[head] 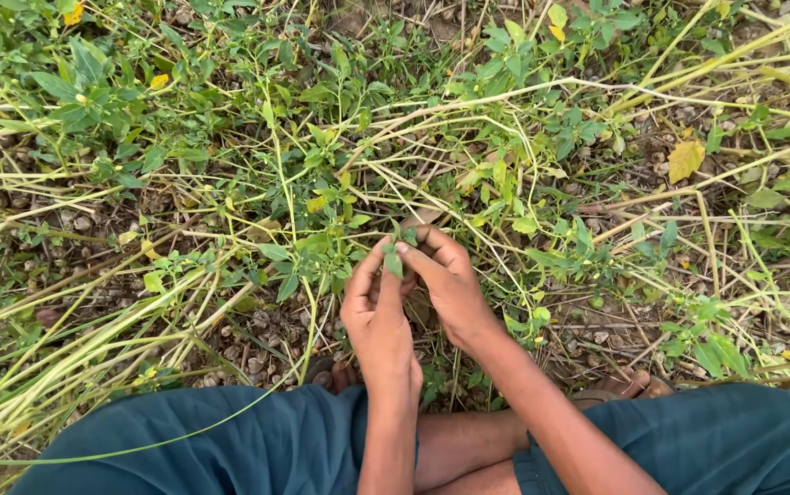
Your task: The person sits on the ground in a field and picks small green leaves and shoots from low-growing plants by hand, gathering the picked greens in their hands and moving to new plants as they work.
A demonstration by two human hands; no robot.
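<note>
Ground: dry soil under tangled green weeds and pale stems. Left hand and right hand, touching, both pinch one leafy sprig.

Bare brown soil, pebbly; green weeds, pale sprawling stems, yellow fallen leaf lying on it.

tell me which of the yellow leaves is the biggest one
The broad yellow leaf at the right, hanging among pale stems. The other yellow leaves, at the top edge and upper left, are clearly smaller.
</note>
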